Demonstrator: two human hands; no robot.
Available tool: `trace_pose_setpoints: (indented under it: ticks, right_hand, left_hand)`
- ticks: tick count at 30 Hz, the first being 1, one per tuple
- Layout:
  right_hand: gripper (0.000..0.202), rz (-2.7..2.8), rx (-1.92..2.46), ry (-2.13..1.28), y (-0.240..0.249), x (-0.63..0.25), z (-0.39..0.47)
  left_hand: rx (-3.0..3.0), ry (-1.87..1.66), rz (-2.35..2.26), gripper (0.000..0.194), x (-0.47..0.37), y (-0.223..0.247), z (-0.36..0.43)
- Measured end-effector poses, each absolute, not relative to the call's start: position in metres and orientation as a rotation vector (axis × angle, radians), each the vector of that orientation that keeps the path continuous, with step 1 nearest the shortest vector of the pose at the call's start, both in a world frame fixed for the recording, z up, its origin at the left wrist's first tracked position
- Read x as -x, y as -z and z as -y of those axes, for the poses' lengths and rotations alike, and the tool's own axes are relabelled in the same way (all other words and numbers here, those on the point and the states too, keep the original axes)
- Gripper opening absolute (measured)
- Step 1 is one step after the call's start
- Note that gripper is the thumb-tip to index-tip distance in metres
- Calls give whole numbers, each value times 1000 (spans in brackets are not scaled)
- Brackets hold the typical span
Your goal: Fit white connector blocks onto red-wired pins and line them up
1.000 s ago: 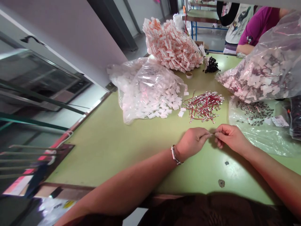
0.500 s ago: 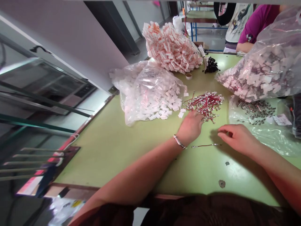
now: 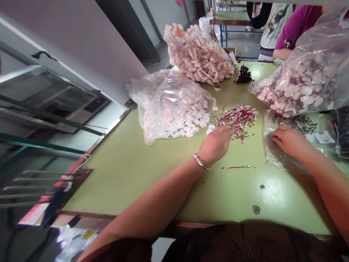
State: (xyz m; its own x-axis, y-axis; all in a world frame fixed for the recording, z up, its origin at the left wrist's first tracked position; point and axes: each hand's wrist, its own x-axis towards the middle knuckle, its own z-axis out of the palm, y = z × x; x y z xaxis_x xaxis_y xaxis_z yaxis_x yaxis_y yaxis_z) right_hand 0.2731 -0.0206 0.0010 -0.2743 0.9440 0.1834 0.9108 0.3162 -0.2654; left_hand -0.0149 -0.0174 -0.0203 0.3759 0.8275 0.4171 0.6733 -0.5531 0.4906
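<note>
My left hand is at the near left edge of a pile of short red wires with metal ends. Its fingers are bent down and closed together, the tips partly hidden among the wires and the white pieces. My right hand is over a flat clear plastic bag, just short of a heap of small metal parts. Its fingers are curled in with thumb and index close together; anything between them is too small to make out. A single red wire lies straight on the table between my forearms.
Clear bags of white connectors and of wired white connectors flank the wire pile. Behind stand a stack of pink-white bundles, a tape roll and black-tipped leads. A person in a purple sleeve sits opposite.
My right hand has moved right and away from me, from bare table to over the clear bag with metal parts. My left hand has shifted slightly left, still at the wire pile.
</note>
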Motion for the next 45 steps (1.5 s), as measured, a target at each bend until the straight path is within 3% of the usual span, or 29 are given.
trace_pose_setpoints:
  ticks: [3,6,12,16,20,26,32,34,39,45]
  right_hand:
    - [15,2249,1731,-48,-15,-265,25]
    - [14,2095,1742,-356,-20,-255,30]
    - [7,1817,1650,-1101,-14,-247,35]
    - [11,1602,1536,-1314,-25,-244,38]
    - [14,1505,1478,-1391,-22,-229,45]
    - [8,1582,1513,-1317,5,-205,53]
    - [7,1641,1542,-1277,6,-201,57]
    - [7,1662,1530,-1285,6,-202,57]
    - [6,1655,1526,-1297,8,-201,57]
    - [14,1437,1396,-1317,1,-188,62]
  left_hand:
    - [-1811,-1154,-1271,13,12,13,27]
    - [-1578,-1006,-1172,8,8,16,33]
    - [-2094,-968,-1225,5,15,27,33]
    - [-2494,-749,-1040,13,15,22,36]
    - [-2531,-484,-1002,7,12,25,36]
    - [-2355,-515,-1156,2,17,28,33]
    - [-2321,-517,-1157,12,25,20,34]
    - [-2332,-511,-1192,2,26,18,33]
    - [-2426,-497,-1167,18,22,20,32]
    - [-1999,-857,-1180,10,8,18,45]
